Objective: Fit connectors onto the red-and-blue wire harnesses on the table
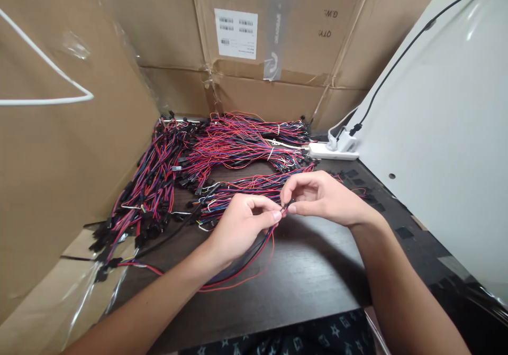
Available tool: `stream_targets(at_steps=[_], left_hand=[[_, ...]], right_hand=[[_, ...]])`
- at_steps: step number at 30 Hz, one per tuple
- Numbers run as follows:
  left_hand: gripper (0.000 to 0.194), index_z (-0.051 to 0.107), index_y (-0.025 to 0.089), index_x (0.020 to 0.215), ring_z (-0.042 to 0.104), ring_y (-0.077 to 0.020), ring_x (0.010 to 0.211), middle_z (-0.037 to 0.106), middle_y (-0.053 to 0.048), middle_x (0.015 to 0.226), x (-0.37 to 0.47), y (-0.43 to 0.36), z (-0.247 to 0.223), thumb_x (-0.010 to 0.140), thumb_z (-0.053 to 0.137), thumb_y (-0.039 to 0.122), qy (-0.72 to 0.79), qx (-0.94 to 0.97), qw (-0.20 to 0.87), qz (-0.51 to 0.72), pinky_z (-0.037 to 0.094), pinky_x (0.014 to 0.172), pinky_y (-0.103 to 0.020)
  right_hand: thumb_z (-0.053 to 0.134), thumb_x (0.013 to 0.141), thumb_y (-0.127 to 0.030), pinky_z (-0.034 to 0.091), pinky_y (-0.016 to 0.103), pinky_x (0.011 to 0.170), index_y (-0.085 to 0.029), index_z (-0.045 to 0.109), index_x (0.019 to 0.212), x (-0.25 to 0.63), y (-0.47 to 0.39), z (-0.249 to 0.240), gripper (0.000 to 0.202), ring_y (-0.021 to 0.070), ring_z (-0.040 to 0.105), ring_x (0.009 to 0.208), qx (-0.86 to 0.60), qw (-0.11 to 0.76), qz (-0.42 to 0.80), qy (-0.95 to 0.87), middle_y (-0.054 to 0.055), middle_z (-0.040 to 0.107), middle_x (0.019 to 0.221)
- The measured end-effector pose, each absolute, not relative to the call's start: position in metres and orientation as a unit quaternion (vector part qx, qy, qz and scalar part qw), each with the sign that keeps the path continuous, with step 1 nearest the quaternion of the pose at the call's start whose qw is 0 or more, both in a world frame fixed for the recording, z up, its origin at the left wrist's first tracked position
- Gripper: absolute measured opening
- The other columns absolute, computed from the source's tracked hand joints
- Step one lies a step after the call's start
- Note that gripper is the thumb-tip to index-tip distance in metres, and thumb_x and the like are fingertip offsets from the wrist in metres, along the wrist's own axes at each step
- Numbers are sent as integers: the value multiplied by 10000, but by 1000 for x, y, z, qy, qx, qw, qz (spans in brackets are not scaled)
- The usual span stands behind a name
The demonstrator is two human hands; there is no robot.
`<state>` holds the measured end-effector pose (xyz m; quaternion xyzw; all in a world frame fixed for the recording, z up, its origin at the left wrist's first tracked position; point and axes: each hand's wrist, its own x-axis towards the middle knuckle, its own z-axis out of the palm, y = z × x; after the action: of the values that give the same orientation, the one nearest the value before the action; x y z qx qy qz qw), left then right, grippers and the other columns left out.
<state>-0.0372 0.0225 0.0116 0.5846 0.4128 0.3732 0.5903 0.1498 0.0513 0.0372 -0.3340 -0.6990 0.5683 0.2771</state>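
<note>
Over the dark tabletop my two hands meet. My left hand [246, 222] pinches the end of a wire harness [260, 246] between thumb and forefinger. Its red, black and orange wires loop down and left beneath my left forearm. My right hand [317, 196] pinches a small black connector [290, 205] at the tip of those wires, close against the left fingertips. Fine detail of the connector is too small to make out. Just behind the hands lies a bundle of red, blue and black wires [234, 193], partly covered by them.
Tied wire bundles [238, 146] lie at the back, and a tangled heap of harnesses [153, 180] at the left. A white power strip [333, 154] with plugs sits back right. Cardboard [174, 32] stands behind and left; a white panel [444, 122] rises at right.
</note>
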Motion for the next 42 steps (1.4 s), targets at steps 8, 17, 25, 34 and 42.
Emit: stream_targets(at_steps=[8,17,25,34,42], left_hand=[[109,579,127,653,486,-109,577,557,4,606,-37,22,7,688,642,209,418,578,585,386,369,564,-222],[147,582,102,701,581,-134,597,604,-34,639,-38,24,8,696,693,197,403,431,715,375,532,630,-276],[239,538,109,731,604,-146,525,617,-44,654,-41,25,9,734,704,281,397,439,744,309,561,575,-322],[224,505,127,744,564,-114,443,600,-25,632,-41,22,12,802,609,317,411,533,691,265,425,444,-205],[276,495,127,733,272,-21,447,516,15,602,-45,25,8,776,679,327,365,486,744,277,185,413,-144]], right_hand=[[592,663,-94,382,230,600,-147,586,744,138,51,29,98,110,496,644,-349,290,530,-717,-8,589,714],[592,685,-102,409,228,612,-156,532,768,134,49,26,116,107,527,650,-347,296,553,-697,-14,567,732],[565,677,-88,371,236,599,-165,490,729,135,50,24,120,107,474,643,-353,272,551,-706,-18,524,719],[543,604,-72,305,217,536,-161,457,653,146,55,26,133,87,409,584,-372,336,541,-675,-34,493,628],[582,587,-61,241,215,456,-164,456,633,160,57,32,169,70,369,510,-381,390,577,-608,-47,473,562]])
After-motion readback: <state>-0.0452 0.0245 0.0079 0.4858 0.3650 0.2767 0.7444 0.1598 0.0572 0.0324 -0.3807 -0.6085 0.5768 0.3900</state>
